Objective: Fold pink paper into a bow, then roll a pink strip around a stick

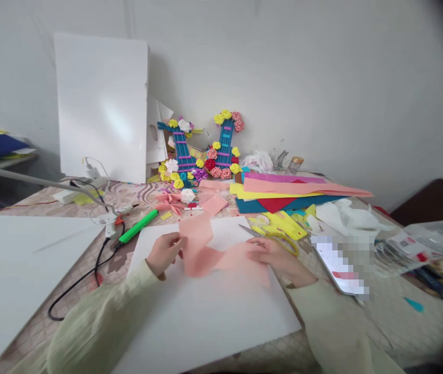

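A strip of salmon-pink crepe paper [201, 259] hangs in a curve between both hands, above a white board [205, 317]. My left hand [165, 253] pinches its left part, thumb and fingers closed on the edge. My right hand [278, 258] grips the right part of the strip, which is blurred at its lower corner. Just behind my right hand lie scissors [283, 241] with yellow handles, their blades pointing left. More cut pink paper pieces [214, 205] rest beyond the board, beside a white paper rose [187, 196].
A green glue gun [139, 226] with a black cable lies left of the board, near a power strip [110, 223]. Coloured paper sheets [283, 187] are stacked behind right. A phone [340, 267] lies at right. Two flower-decorated blue shapes [225, 143] lean on the wall.
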{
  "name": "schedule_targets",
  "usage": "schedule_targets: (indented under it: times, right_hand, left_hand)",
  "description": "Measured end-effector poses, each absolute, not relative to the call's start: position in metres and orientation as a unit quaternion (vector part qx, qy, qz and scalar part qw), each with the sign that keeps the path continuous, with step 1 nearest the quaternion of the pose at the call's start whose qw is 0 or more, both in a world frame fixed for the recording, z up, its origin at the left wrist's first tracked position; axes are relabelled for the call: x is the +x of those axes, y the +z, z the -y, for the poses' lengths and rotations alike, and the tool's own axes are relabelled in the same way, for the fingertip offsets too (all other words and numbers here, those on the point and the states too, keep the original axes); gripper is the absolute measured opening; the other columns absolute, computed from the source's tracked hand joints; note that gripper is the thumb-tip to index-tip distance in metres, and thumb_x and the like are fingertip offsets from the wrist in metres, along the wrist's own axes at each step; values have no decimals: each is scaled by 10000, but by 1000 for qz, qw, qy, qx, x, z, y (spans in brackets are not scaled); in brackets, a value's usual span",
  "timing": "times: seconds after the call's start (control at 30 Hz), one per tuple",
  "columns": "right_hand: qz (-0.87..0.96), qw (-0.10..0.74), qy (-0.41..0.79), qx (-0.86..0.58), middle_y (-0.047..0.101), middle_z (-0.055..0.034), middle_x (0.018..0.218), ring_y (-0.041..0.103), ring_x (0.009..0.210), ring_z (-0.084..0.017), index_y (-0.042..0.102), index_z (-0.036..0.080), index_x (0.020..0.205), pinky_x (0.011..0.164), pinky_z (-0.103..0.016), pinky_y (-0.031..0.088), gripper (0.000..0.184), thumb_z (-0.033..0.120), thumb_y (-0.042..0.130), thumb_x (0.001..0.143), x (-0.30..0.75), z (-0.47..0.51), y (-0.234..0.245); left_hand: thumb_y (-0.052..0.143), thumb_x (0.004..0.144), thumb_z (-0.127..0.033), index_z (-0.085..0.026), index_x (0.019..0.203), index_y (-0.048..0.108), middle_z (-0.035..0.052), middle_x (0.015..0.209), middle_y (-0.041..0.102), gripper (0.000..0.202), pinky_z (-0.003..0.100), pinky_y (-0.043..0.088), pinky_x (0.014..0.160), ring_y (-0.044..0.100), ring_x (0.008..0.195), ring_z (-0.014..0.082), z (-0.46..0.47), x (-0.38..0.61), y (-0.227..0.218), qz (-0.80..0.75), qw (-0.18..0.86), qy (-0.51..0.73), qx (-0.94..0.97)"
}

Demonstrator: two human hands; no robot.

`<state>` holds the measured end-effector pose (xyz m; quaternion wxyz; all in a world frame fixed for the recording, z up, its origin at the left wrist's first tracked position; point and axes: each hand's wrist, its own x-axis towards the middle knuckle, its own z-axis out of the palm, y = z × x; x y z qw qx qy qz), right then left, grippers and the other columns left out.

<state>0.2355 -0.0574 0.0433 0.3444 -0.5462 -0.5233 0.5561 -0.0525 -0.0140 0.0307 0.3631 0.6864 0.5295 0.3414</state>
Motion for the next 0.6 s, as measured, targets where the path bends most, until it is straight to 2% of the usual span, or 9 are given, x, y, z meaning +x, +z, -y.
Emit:
schedule_targets:
  times: [0.13,0.23,0.37,0.47,0.6]
  right_hand:
    - [595,302,434,-606,605,-18,738,552,658,-142,582,157,905,548,-241,408,379,302,659,563,244,41,33]
    - [642,265,364,-620,611,-20,776,550,678,-151,603,171,892,551,-241,406,360,294,651,558,248,35,35]
    - [677,218,329,-622,619,-25,782,559,686,-165,604,176,903,528,-239,405,354,286,629,567,249,30,40]
    - [685,219,313,-621,620,-41,881,561,779,-181,606,178,902,615,-256,419,349,240,628,559,249,24,38]
    - [688,218,288,-630,619,-55,946,554,845,-202,609,182,911,710,-287,408,365,206,633,548,250,20,32]
  left_hand:
    - [450,703,-330,-151,509,496,-39,388,502,268,197,358,457,485,390,99,22,-70,28,-561,355,266,699]
    - [440,704,-348,-157,513,517,-43,378,503,280,203,357,483,495,395,107,33,-80,29,-580,344,234,701]
    - [396,724,-397,-165,545,559,-34,393,523,335,206,355,485,510,408,118,49,-94,35,-602,312,178,713]
    - [354,746,-415,-180,567,578,-33,397,526,371,205,349,493,521,423,120,63,-103,40,-624,261,107,729]
    - [333,764,-451,-180,481,538,-21,411,529,443,203,330,441,495,390,112,81,-116,45,-626,232,51,743]
